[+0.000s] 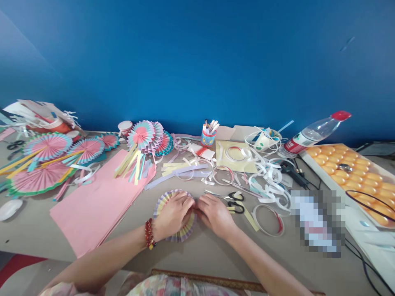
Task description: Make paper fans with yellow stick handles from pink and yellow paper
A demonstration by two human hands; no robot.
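Observation:
A round pleated paper rosette (pixel 160 204), purple at the rim and pale yellow inside, lies on the table in front of me. My left hand (pixel 174 213) rests over its middle, fingers bent and closed on its right side. At that right edge, my right hand (pixel 216 216) pinches with its fingertips, almost touching the left ones. The hands hide the rosette's centre and most of its right half. Black-handled scissors (pixel 236 202) lie just beyond my right hand. Pink paper sheets (pixel 95 205) are stacked to the left of the rosette.
Finished paper rosettes (pixel 46 148) with ribbon tails cover the left side. Tape rolls (pixel 268 220), curled white strips (pixel 274 174) and a glue gun (pixel 294 174) crowd the right. Behind stand a pen cup (pixel 208 137) and a tilted-looking bottle (pixel 311 133), near a padded orange box (pixel 354 172).

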